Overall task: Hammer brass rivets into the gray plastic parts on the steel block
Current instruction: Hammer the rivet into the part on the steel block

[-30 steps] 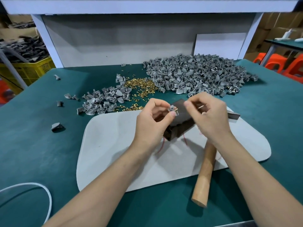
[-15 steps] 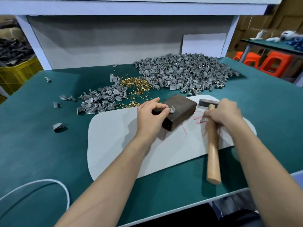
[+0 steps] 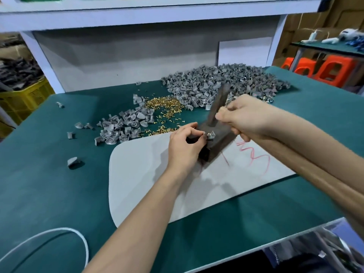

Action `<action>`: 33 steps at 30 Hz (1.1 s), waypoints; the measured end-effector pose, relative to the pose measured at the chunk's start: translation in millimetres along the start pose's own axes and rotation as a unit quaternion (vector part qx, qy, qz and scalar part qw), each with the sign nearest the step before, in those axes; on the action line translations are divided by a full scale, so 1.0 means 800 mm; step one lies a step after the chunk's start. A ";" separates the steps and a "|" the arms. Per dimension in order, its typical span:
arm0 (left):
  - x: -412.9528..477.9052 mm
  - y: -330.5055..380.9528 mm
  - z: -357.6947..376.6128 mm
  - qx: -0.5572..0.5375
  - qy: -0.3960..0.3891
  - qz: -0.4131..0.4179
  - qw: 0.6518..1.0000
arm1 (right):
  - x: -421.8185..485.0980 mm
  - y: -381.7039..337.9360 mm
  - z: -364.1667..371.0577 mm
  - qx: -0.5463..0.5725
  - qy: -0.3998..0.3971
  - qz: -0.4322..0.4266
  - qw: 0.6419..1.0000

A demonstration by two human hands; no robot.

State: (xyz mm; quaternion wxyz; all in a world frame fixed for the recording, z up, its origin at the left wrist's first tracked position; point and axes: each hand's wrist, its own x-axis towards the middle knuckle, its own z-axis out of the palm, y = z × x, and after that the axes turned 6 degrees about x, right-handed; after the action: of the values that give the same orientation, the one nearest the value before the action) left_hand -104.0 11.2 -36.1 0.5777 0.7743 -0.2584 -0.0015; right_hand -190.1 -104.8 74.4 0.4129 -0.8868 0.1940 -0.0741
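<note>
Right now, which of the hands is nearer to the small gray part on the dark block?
Left. The left hand pinches the gray part on the block; the right hand is apart, up and to its right, gripping the hammer.

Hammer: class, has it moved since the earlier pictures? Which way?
Yes. The hammer, in the right hand, rose off the white mat; its head is now over the steel block.

Green table [image 3: 49,174] carries white mat [image 3: 141,174], gray parts [image 3: 206,85], brass rivets [image 3: 163,104], cable [image 3: 67,228].
</note>
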 end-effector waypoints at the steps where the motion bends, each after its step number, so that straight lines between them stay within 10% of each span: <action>1: 0.001 -0.001 0.001 -0.003 0.000 0.002 1.000 | 0.002 -0.001 0.007 -0.034 0.012 -0.010 0.999; 33: -0.004 -0.002 0.004 -0.025 0.012 0.020 0.999 | -0.001 0.001 0.015 -0.128 0.011 -0.014 0.992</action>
State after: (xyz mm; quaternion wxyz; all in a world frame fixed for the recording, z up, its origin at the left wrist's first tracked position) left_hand -107.3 9.6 -39.5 0.5996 0.7545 -0.2667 0.0129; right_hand -187.8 -97.0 66.0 0.2932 -0.9339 0.1941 -0.0644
